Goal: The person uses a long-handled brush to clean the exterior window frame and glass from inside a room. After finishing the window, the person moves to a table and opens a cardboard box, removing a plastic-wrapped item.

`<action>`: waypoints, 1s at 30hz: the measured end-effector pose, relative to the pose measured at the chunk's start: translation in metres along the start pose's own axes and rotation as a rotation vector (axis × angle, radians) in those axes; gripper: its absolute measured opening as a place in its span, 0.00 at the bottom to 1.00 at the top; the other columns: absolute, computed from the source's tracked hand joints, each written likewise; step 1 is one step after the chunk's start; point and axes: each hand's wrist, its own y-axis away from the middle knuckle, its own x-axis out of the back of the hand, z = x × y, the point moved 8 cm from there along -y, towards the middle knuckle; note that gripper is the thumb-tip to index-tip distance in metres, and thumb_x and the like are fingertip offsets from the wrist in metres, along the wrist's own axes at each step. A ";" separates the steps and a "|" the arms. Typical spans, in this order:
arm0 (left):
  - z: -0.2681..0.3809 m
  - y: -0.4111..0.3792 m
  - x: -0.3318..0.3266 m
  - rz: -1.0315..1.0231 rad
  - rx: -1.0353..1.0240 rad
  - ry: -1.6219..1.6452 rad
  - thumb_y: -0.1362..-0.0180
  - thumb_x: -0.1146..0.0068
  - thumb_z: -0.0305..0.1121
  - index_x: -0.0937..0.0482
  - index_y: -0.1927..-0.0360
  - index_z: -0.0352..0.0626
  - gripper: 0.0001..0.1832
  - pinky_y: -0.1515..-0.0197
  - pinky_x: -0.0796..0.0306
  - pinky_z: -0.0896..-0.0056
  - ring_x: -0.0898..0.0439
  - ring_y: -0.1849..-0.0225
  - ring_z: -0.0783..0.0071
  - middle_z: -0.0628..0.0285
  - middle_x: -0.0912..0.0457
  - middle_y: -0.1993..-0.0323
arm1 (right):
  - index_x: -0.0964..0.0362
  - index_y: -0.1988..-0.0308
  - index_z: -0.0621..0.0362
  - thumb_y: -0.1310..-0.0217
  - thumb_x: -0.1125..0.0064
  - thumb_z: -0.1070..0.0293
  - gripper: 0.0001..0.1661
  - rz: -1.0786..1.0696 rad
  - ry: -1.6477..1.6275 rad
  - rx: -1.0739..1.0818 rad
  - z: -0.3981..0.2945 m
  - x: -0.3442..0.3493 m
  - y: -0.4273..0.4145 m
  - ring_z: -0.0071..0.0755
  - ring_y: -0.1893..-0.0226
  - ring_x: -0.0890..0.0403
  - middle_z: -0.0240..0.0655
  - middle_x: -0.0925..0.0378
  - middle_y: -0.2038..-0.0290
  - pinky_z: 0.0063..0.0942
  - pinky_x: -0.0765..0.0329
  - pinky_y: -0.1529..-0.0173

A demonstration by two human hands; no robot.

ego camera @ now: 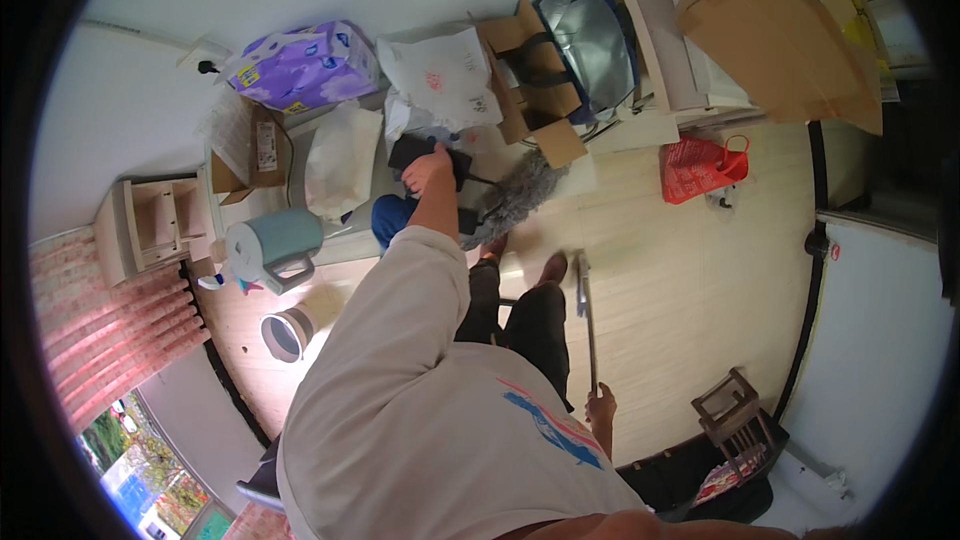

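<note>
My left hand (pixel 429 172) reaches to the cluttered low surface and grips a dark, flat black object (pixel 411 151) with a strap or cord at its side. I cannot tell exactly what this object is. Just beside it lies a fluffy grey duster or mop head (pixel 525 191), and blue fabric (pixel 391 217) shows under my forearm. Low at my right side, my right hand (pixel 601 406) is closed around the pole of a long-handled floor tool (pixel 590 337). The tool's narrow head rests near my right shoe (pixel 553 268).
Along the wall stand a purple tissue pack (pixel 307 64), a white plastic bag (pixel 442 79), an open cardboard box (pixel 529 86) and a silver-lined bag (pixel 589 49). A pale-blue kettle (pixel 277 240) is at left, above a round bin (pixel 286 335). A red bag (pixel 701 169) and wooden stool (pixel 727 409) are at right.
</note>
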 end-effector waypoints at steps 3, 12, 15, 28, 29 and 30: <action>0.002 -0.006 -0.006 0.033 0.126 -0.007 0.71 0.32 0.66 0.52 0.40 0.18 0.69 0.49 0.32 0.55 0.29 0.48 0.54 0.44 0.34 0.47 | 0.32 0.45 0.51 0.43 0.48 0.66 0.24 -0.068 0.083 0.052 -0.014 0.020 -0.028 0.34 0.86 0.23 0.44 0.21 0.73 0.31 0.26 0.84; 0.006 -0.002 -0.001 0.060 0.078 0.083 0.61 0.36 0.60 0.56 0.43 0.12 0.63 0.51 0.28 0.58 0.28 0.48 0.50 0.38 0.36 0.48 | 0.31 0.47 0.51 0.41 0.48 0.67 0.20 -0.273 0.078 -0.040 -0.080 0.128 -0.082 0.23 0.90 0.34 0.32 0.31 0.84 0.26 0.36 0.87; 0.005 0.008 0.009 0.027 0.107 0.111 0.61 0.35 0.59 0.55 0.42 0.15 0.61 0.51 0.28 0.58 0.28 0.47 0.50 0.41 0.35 0.48 | 0.31 0.47 0.52 0.41 0.47 0.67 0.20 -0.297 0.158 -0.046 -0.098 0.149 -0.097 0.24 0.89 0.33 0.33 0.29 0.83 0.27 0.34 0.85; -0.011 0.026 0.014 0.025 0.019 0.292 0.67 0.31 0.62 0.55 0.38 0.24 0.66 0.49 0.29 0.57 0.28 0.47 0.49 0.44 0.37 0.46 | 0.32 0.47 0.56 0.40 0.48 0.67 0.20 -0.355 0.496 0.149 -0.176 0.155 -0.089 0.24 0.90 0.33 0.35 0.30 0.84 0.26 0.37 0.87; -0.013 0.026 0.014 0.034 0.008 0.310 0.68 0.31 0.62 0.55 0.38 0.25 0.66 0.49 0.29 0.57 0.28 0.47 0.49 0.44 0.37 0.45 | 0.32 0.47 0.56 0.40 0.48 0.67 0.20 -0.350 0.482 0.143 -0.177 0.156 -0.090 0.24 0.90 0.33 0.35 0.30 0.84 0.26 0.37 0.87; -0.015 0.028 0.014 0.043 -0.003 0.326 0.68 0.30 0.62 0.55 0.37 0.26 0.66 0.49 0.29 0.56 0.28 0.46 0.49 0.44 0.37 0.45 | 0.31 0.47 0.56 0.40 0.48 0.68 0.20 -0.344 0.468 0.137 -0.178 0.155 -0.091 0.24 0.90 0.33 0.35 0.30 0.84 0.26 0.37 0.87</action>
